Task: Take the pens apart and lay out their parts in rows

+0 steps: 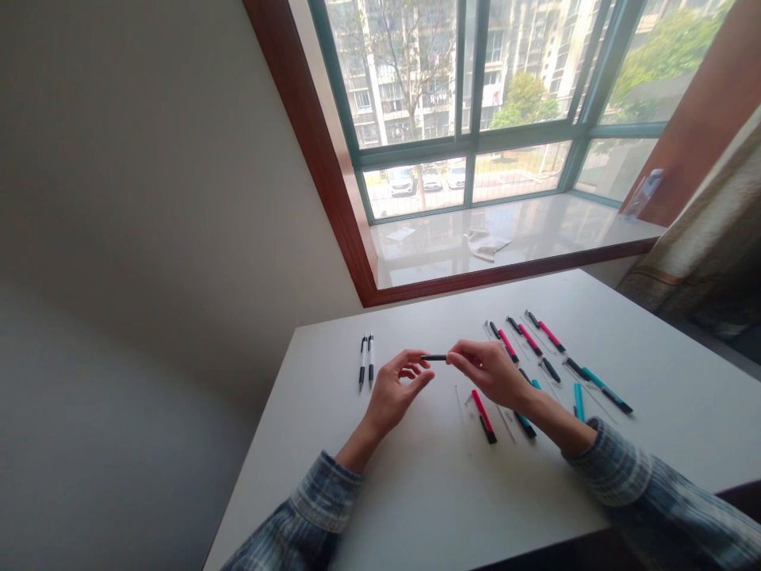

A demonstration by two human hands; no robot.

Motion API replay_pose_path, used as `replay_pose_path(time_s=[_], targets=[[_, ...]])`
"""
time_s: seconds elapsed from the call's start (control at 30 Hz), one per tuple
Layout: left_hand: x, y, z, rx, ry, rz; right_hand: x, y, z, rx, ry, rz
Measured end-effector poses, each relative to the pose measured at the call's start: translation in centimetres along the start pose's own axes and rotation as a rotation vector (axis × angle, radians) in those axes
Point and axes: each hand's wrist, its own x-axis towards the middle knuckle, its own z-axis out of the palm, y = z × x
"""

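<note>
My right hand [486, 373] is closed in a pinch on a thin black pen part [437, 358], held level above the white table. The pen part's other end meets the fingertips of my left hand [393, 390], whose thumb stands apart below it. Whether those fingertips press on the part is hard to see. Under and beside my right hand lie red-and-black pen barrels [483, 416], teal-and-black barrels [606, 390], a black grip piece [550, 369] and thin pale refills [507, 423]. My right hand and forearm hide some of these.
Two white-and-black pens [362, 365] lie side by side left of my hands. The white table [410, 484] meets the wall on the left. Behind it, a windowsill [428, 258] carries a crumpled cloth [487, 244] and a clear bottle [645, 194]. A curtain [707, 214] hangs at right.
</note>
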Motion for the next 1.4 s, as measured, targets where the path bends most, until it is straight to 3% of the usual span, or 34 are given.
replay_pose_path(time_s=[0.2, 0.53, 0.73, 0.9, 1.03, 1.23, 1.4], targets=[[0.2, 0.0, 0.0, -0.211, -0.014, -0.072, -0.3, -0.4, 0.4, 0.057, -0.106, 0.025], [0.0, 1.2, 0.4, -0.411, -0.061, -0.152, -0.4, -0.6, 1.0, -0.036, -0.220, -0.050], [0.4, 0.1, 0.2, -0.403, 0.021, -0.214, -0.6, -0.2, -1.8, -0.218, -0.229, -0.055], [0.5, -0.4, 0.2, -0.387, 0.017, -0.231, -3.2, 0.5, -4.3, -0.361, -0.396, -0.044], [0.3, -0.4, 0.2, -0.360, -0.019, -0.213, -5.3, 0.7, -4.4, -0.389, -0.491, -0.024], [0.4, -0.7, 0.2, -0.340, -0.041, -0.218, -5.9, 0.5, -4.0, -0.410, -0.488, -0.030], [0.3, -0.4, 0.3, -0.376, -0.104, -0.254, -4.5, -1.1, -4.5, -0.418, -0.346, -0.094]])
